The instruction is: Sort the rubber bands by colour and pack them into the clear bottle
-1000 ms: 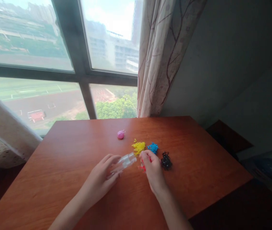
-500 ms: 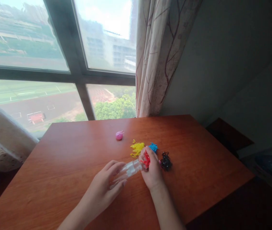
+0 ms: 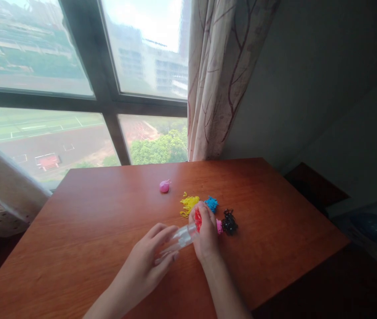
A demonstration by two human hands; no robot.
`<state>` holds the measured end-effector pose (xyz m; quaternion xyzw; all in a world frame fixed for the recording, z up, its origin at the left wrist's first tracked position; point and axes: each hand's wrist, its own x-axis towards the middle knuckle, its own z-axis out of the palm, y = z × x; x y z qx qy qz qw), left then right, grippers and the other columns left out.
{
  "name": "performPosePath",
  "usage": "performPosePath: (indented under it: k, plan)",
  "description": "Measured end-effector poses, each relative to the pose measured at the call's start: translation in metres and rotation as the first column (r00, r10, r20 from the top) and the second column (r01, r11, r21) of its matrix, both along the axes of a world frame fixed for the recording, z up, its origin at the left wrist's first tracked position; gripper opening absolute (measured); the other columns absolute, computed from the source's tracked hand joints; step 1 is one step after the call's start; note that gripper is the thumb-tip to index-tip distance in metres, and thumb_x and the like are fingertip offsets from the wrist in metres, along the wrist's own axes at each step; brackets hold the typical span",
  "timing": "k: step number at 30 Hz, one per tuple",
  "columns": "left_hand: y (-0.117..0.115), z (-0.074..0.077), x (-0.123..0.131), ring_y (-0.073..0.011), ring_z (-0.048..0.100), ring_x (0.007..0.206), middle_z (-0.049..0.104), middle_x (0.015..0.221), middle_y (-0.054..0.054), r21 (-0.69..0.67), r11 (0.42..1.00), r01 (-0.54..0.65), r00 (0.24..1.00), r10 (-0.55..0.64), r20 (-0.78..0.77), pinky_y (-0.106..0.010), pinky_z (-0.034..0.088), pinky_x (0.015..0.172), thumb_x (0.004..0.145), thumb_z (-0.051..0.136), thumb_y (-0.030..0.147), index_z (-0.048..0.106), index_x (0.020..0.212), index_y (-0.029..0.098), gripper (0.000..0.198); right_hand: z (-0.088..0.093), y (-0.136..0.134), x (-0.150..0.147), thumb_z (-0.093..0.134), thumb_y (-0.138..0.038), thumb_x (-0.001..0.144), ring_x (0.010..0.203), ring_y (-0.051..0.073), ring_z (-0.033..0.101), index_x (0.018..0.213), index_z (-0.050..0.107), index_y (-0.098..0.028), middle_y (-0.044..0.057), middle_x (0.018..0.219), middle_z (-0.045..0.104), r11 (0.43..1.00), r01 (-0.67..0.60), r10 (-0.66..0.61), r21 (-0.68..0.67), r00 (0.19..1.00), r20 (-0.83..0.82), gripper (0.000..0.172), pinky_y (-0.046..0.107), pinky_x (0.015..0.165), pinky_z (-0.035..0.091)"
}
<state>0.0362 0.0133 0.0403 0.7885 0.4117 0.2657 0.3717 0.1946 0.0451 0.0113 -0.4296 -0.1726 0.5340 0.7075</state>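
Note:
My left hand (image 3: 150,250) is closed around a clear plastic bottle (image 3: 185,236), tilted with its mouth toward my right hand. My right hand (image 3: 206,235) is closed on a bunch of red rubber bands (image 3: 198,220), held against the bottle's mouth. Just beyond the right hand lie a yellow pile of rubber bands (image 3: 189,205) and a blue pile (image 3: 211,204). To its right sit a small pink pile (image 3: 219,227), partly hidden by the hand, and a black pile (image 3: 229,223).
A pink round bundle (image 3: 164,186) rests farther back on the brown wooden table (image 3: 108,208). Behind the table are a window (image 3: 108,104) and a patterned curtain (image 3: 218,88). The table's right edge drops to a dark area.
My right hand has shifted slightly left, bringing the red rubber bands right against the bottle's mouth. More of the pink pile shows behind it.

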Motion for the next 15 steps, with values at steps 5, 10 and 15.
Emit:
performPosePath:
  k: [5, 10, 15]
  plan:
    - [-0.005, -0.001, 0.006, -0.0209, 0.063, 0.089, 0.063, 0.103, -0.009, -0.021, 1.000, -0.024, 1.000, 0.024, 0.018, -0.030, 0.052, 0.079, 0.093, 0.050, 0.032, 0.058, 0.125, 0.023, 0.035, 0.004, 0.001, 0.000, 0.062, -0.052, 0.081, 0.053, 0.009, 0.037, 0.064, 0.041, -0.022, -0.007, 0.060, 0.040, 0.998, -0.014, 0.014, 0.060, 1.000, 0.002, 0.041, 0.021, 0.051, 0.035]
    - [-0.005, -0.004, 0.009, -0.0212, 0.063, 0.088, 0.062, 0.104, -0.009, -0.034, 0.998, -0.048, 0.999, 0.048, 0.002, -0.030, 0.051, 0.077, 0.093, 0.049, 0.034, 0.060, 0.118, 0.022, 0.030, 0.013, 0.002, -0.001, 0.059, -0.055, 0.082, 0.055, 0.011, 0.042, 0.064, 0.037, -0.023, -0.007, 0.060, 0.037, 0.994, -0.038, 0.045, 0.101, 0.996, -0.072, 0.043, 0.023, 0.053, 0.039]
    - [-0.004, -0.006, 0.008, -0.0205, 0.063, 0.089, 0.062, 0.106, -0.008, -0.060, 0.997, -0.053, 0.998, 0.055, 0.018, -0.029, 0.051, 0.079, 0.093, 0.051, 0.033, 0.059, 0.118, 0.022, 0.029, 0.013, 0.000, 0.000, 0.065, -0.048, 0.081, 0.058, 0.009, 0.048, 0.067, 0.042, -0.022, -0.004, 0.071, 0.053, 0.993, -0.040, 0.065, 0.111, 0.971, -0.230, 0.037, 0.020, 0.050, 0.037]
